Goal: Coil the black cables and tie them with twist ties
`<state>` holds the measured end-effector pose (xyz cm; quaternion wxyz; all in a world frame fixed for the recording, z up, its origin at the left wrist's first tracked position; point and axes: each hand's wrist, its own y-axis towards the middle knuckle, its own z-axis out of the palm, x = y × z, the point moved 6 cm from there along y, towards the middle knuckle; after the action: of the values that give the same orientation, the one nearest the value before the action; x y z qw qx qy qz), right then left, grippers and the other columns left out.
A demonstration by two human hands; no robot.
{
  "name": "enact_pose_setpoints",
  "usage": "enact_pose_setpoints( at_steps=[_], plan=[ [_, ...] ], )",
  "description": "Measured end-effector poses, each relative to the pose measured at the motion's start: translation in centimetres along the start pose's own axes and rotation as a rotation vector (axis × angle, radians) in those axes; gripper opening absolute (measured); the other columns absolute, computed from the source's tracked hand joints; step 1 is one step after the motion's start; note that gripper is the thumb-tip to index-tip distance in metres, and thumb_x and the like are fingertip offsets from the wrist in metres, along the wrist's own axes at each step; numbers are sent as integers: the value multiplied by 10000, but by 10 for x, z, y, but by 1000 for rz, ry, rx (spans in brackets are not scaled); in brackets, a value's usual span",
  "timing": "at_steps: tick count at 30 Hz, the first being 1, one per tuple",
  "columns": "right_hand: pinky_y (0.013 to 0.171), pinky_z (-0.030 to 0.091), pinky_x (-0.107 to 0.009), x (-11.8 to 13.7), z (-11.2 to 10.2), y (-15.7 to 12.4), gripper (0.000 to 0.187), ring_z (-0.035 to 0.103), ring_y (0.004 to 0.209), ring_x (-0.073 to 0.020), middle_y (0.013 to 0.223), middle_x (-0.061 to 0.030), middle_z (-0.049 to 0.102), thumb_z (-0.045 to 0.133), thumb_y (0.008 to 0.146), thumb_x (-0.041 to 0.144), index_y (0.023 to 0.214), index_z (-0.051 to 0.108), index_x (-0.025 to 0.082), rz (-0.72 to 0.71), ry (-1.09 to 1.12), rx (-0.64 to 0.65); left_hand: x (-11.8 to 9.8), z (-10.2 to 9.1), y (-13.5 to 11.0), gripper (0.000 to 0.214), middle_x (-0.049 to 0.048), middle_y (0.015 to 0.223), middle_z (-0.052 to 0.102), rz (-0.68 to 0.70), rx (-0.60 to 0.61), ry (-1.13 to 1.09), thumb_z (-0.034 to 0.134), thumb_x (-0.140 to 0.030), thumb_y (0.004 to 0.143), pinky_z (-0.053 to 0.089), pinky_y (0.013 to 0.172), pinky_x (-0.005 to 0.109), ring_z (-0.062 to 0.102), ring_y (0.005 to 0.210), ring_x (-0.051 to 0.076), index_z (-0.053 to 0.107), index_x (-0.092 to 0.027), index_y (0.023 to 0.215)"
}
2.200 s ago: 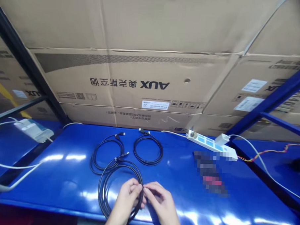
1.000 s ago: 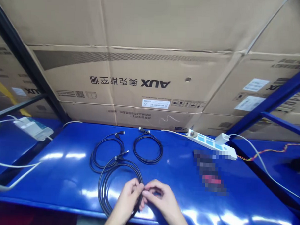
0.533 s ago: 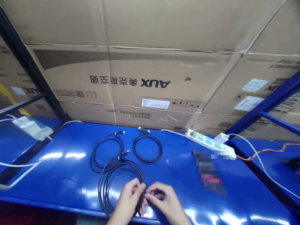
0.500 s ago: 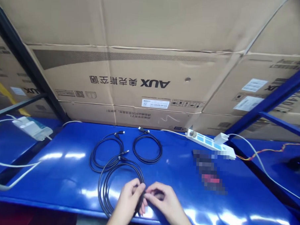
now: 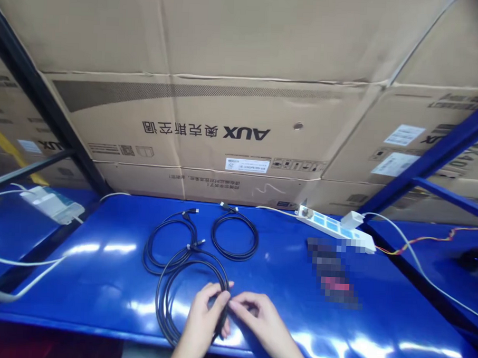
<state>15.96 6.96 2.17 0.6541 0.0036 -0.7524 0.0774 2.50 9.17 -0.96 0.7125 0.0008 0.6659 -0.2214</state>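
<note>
At the front edge of the blue table, my left hand [image 5: 206,317] grips a coiled black cable [image 5: 165,302] where its loops gather, with a short stretch hanging below my fingers. My right hand [image 5: 256,319] sits just beside it, fingertips at the same bundle; whether they pinch it, I cannot tell. The coil's black connector [image 5: 196,244] points away from me. Two more coiled black cables lie farther off: one [image 5: 168,244] touches the held coil's upper edge, and the other [image 5: 234,237] lies apart to the right.
Right of the cables lie a pixelated object [image 5: 332,270] and a white power strip [image 5: 332,229] with a white plug [image 5: 352,220]. A white adapter [image 5: 53,205] sits at far left. Large AUX cardboard cartons [image 5: 245,132] and blue rack beams [image 5: 433,161] stand behind the blue table [image 5: 100,284].
My right hand's fingers have straightened slightly and eased back from the bundle. My left hand stays on the cable, and the other two coils have not moved.
</note>
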Motion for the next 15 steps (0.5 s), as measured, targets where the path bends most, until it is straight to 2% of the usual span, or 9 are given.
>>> enact_pose_setpoints(
  at_steps=[3, 6, 9, 13, 15],
  plan=[
    [720, 571, -333, -1, 0, 1, 405, 735, 766, -248, 814, -82, 779, 681, 878, 579, 913, 776, 187, -12, 19, -12, 0, 0, 0, 618, 95, 972, 711, 8, -5, -4, 651, -693, 802, 428, 403, 255, 600, 418, 119, 704, -140, 1072],
    [698, 561, -314, -5, -3, 2, 385, 730, 764, -238, 828, -80, 776, 717, 855, 552, 946, 751, 179, -18, 23, -33, -1, 1, -1, 640, 113, 1062, 675, 13, -6, -6, 651, -697, 800, 429, 395, 256, 607, 417, 111, 716, -128, 1086],
    [660, 544, -294, -6, -3, 2, 345, 720, 730, -228, 786, -69, 770, 726, 856, 520, 889, 750, 178, -18, 4, -35, -1, 1, 0, 662, 95, 975, 686, 8, 2, -8, 661, -709, 784, 434, 397, 253, 598, 413, 114, 719, -124, 1089],
    [666, 549, -296, 2, 1, -1, 342, 720, 718, -228, 761, -60, 768, 684, 901, 506, 849, 771, 180, -45, -29, 5, -1, 1, 0, 704, 15, 641, 649, -6, 26, -11, 653, -713, 790, 433, 416, 257, 555, 395, 137, 706, -117, 1159],
    [653, 552, -293, 7, 1, -2, 356, 715, 700, -224, 747, -53, 758, 674, 908, 517, 837, 776, 183, -72, -49, -8, -1, 1, 0, 719, -13, 557, 605, -9, 30, -12, 653, -717, 787, 436, 423, 258, 553, 401, 149, 703, -115, 1178]
  ],
)
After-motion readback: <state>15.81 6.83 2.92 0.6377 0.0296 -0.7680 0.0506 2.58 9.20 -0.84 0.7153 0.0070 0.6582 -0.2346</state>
